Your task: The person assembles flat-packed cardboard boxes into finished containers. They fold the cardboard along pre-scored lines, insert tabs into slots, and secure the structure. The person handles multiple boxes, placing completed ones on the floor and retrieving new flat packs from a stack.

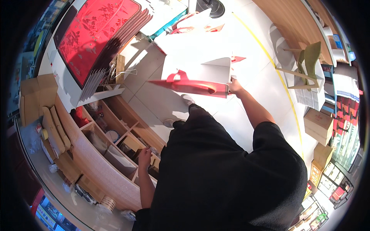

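My right hand point(236, 86) grips the edge of a red-and-white cardboard gift box point(199, 87), which stands out in front of me over the floor. Its red outer side carries ribbon-like handles, and its white inside faces away from me, washed out by strong light. Down at my left side, my left hand point(145, 157) hangs above an open wooden shelf unit point(124, 135) with its fingers curled. Whether anything small sits in those fingers cannot be made out.
A stack of flat red printed gift boxes point(98, 34) lies at upper left. Opened brown cartons point(39, 98) rest along the counter point(86, 153). On the right are a green chair point(310, 63), a wooden box point(319, 122) and stocked shelves. A yellow line point(268, 55) crosses the tiled floor.
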### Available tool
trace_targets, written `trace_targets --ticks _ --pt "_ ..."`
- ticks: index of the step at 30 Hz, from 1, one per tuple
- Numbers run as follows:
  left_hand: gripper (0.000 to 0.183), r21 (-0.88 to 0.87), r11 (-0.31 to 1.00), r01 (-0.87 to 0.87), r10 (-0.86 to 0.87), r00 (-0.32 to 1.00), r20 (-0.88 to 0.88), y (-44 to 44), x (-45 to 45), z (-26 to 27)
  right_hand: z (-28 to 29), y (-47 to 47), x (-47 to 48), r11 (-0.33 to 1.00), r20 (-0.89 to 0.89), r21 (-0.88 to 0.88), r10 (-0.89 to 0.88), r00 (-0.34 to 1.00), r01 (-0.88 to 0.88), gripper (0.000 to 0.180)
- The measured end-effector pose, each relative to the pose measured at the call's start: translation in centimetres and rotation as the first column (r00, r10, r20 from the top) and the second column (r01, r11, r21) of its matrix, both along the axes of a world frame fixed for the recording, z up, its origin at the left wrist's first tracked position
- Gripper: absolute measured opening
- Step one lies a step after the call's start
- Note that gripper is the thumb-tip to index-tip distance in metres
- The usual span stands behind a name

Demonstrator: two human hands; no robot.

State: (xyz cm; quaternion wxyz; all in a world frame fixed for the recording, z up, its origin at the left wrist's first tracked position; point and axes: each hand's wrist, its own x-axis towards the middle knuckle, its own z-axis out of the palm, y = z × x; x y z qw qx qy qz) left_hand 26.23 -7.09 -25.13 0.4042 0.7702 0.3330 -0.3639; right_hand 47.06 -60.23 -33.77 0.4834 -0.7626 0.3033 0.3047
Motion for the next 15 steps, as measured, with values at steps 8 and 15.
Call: trace_targets --ticks 8,15 --pt "0.035 -0.051 0.981 -0.189 0.186 0.981 -0.058 -1.3 -2.2 -1.3 1.3 4.2 -0.9 0.956 0.057 0.252 -0.170 0.984 0.151 0.053" --pt "0.035 -0.043 0.948 -0.314 0.311 0.948 -0.065 0.9 -9.4 -5.1 -2.1 11.3 1.1 0.954 -0.054 0.297 0.052 0.997 -0.034 0.066"
